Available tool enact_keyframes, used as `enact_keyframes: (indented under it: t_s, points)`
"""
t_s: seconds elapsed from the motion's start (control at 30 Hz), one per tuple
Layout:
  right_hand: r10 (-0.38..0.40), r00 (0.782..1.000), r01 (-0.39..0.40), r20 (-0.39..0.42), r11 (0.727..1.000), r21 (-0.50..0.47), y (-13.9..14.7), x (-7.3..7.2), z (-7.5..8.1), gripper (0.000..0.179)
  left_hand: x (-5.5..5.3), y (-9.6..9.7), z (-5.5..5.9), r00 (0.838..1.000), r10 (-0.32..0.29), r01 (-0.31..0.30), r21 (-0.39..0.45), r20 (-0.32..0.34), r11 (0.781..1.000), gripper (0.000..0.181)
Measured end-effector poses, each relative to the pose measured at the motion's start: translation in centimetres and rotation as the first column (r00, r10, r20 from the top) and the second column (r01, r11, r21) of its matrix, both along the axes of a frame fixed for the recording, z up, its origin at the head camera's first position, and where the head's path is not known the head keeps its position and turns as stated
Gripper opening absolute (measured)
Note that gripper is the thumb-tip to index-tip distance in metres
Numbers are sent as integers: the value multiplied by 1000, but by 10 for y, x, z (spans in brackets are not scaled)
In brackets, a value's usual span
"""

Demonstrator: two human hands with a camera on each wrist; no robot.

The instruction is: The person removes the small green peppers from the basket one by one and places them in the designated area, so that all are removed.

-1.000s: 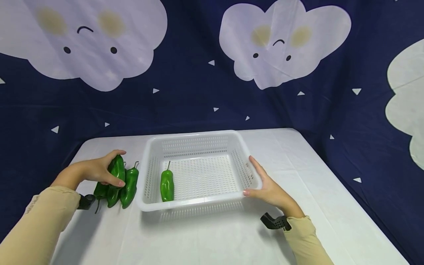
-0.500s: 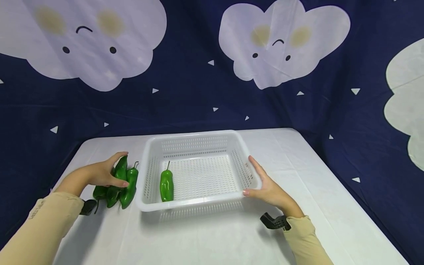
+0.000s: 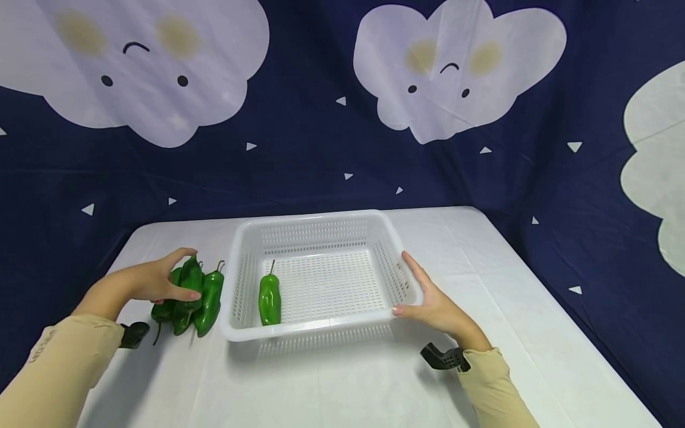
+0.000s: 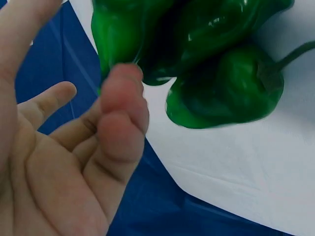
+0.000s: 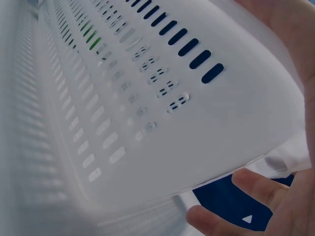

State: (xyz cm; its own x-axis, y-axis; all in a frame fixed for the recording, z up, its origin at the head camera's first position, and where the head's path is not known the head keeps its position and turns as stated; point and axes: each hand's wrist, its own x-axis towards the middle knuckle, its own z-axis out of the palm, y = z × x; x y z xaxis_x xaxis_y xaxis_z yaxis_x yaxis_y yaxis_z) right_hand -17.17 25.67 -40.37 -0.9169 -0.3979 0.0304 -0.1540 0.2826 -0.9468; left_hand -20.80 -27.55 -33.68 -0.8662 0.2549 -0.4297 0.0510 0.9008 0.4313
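Observation:
At the left, my left hand (image 3: 152,279) holds a green pepper (image 3: 191,277) between thumb and fingers, low over a small pile of green peppers. In the left wrist view, curled fingertips (image 4: 123,113) reach the held pepper (image 4: 118,39), and another pepper with its stem (image 4: 231,88) lies beside it on the white cloth. The pile's right-hand pepper (image 3: 210,303) lies close to a white perforated basket (image 3: 321,324). Inside the basket, one green pepper (image 3: 270,300) lies on the left. My right hand (image 3: 441,309) grips the basket's near right corner, thumb at the front rim, fingers along the side.
A white-clothed table (image 3: 342,386) bears everything, its rounded far corners near a dark blue backdrop (image 3: 305,172) with cloud faces. A black wrist device (image 3: 446,358) sits below my right hand.
My left hand and the held pepper shift slightly right, then back left and a little lower over the pile. The right hand and basket stay put.

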Motion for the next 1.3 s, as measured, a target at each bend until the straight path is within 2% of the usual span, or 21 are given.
enact_keyframes:
  t_s: [0.13,0.23,0.47,0.7,0.87,1.03,1.2,1.3]
  points:
    - [2,1000,-2,-5,1000,-3,0,0,0,114,1,-2,1,1000,-5,5,32,1,999,112]
    - [4,1000,-4,-10,1000,-3,0,1,0,114,2,0,6,1000,-13,14,70,-19,997,112]
    - [-4,1000,5,-23,1000,17,1,0,-1,114,3,15,29,992,-14,41,206,-128,978,108]
    - [-5,1000,5,-17,1000,17,1,0,-1,114,4,46,50,980,-47,105,298,-194,949,114]
    - [-2,1000,3,-17,1000,13,0,1,0,114,1,72,57,964,-97,161,251,-249,955,114]
    - [-4,1000,4,-17,1000,17,0,1,0,114,-4,94,58,957,-159,203,169,-241,964,111]
    - [-12,1000,13,-18,999,30,0,1,1,114,-9,116,52,954,-191,213,77,-230,974,115]
    - [-11,1000,11,-14,1000,25,0,1,1,114,-11,126,45,960,-193,210,64,-202,976,118]
